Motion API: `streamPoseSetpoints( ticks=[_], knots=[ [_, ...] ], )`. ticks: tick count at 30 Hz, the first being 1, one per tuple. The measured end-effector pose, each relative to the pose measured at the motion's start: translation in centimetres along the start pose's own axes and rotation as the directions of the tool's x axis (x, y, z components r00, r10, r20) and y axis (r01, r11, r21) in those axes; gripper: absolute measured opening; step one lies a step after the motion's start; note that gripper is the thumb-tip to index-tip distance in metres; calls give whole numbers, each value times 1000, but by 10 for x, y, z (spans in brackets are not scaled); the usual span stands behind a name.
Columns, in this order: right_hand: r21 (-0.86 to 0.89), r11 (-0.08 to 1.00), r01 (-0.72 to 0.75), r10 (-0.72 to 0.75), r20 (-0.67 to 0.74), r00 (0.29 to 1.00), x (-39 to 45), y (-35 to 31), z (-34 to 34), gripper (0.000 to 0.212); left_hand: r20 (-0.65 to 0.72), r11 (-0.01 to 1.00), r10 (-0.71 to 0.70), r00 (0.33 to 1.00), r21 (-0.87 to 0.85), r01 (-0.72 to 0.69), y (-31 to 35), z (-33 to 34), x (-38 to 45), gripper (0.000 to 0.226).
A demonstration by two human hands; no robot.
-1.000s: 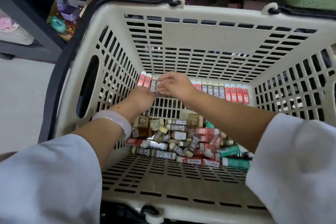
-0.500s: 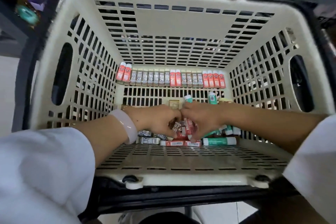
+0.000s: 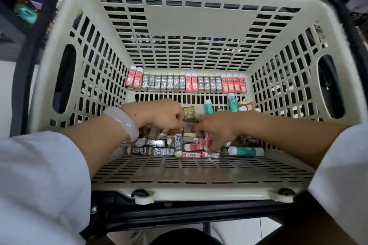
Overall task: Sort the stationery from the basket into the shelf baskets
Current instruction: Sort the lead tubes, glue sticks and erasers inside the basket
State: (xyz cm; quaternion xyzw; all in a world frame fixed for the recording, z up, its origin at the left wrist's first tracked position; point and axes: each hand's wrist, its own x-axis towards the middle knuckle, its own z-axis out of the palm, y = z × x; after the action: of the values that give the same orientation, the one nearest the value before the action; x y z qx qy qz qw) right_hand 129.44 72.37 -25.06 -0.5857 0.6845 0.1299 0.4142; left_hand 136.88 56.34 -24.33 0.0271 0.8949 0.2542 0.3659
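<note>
Both hands in basket [image 3: 199,26], curled into loose eraser pile [image 3: 159,150]: left hand [image 3: 161,114], right hand [image 3: 216,129], grips' contents unclear. Floor strip between pile, far-wall eraser row [image 3: 186,82] bare.

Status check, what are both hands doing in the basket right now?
Left hand and right hand both down in the loose eraser pile, fingers curled among pieces. Sorted eraser row lines the basket's far wall. Nothing blocking.

We see both hands down in the cream basket [image 3: 191,26], left hand [image 3: 161,114] and right hand [image 3: 215,129] curled into the loose eraser pile [image 3: 179,145]. Beyond their grip a neat eraser row [image 3: 186,83] lines the far wall; a green glue stick [image 3: 246,151] lies right of it.
</note>
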Motion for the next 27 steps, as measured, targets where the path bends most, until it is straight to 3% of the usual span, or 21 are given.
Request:
streamPoseSetpoints(
  ticks=[4,6,9,11,13,15,17,18,20,21,25,27],
  knots=[
    [15,999,-29,28,35,999,0,3,5,57,-8,998,40,999,50,-40,1,0,2,22],
    [58,998,-18,16,28,999,-2,6,5,51,-22,997,50,999,57,-48,2,-2,1,21],
    [345,939,-13,11,8,1000,-8,8,-6,31,-94,999,29,995,-16,-31,4,-6,2,30],
    [598,802,-4,75,-94,993,-15,8,-22,25,-176,985,-1,984,-168,-29,5,-10,3,38],
    [746,663,65,156,-223,962,-19,7,-37,15,-153,842,-66,986,-539,-27,7,-14,3,50],
    [818,553,161,215,-326,921,-18,4,-47,16,-65,476,-63,996,-879,-28,10,-18,1,59],
    [872,411,267,257,-392,883,-14,0,-50,22,-76,172,-55,996,-983,-66,9,-21,-1,50],
    [898,314,309,282,-399,872,-12,0,-51,28,-89,85,-67,994,-993,-83,8,-22,-1,44],
    [915,163,369,318,-403,858,-10,-2,-54,41,-110,-11,-127,986,-994,-113,4,-26,-3,38],
    [908,172,381,334,-418,845,-10,-2,-56,44,-120,-37,-169,978,-991,-128,2,-27,-4,37],
    [868,374,327,415,-472,778,-2,-3,-64,50,-135,-63,-315,940,-985,-162,0,-30,-6,22],
    [833,473,286,452,-509,732,4,-5,-67,53,-135,-61,-348,928,-984,-166,-1,-33,-7,29]
  ],
)
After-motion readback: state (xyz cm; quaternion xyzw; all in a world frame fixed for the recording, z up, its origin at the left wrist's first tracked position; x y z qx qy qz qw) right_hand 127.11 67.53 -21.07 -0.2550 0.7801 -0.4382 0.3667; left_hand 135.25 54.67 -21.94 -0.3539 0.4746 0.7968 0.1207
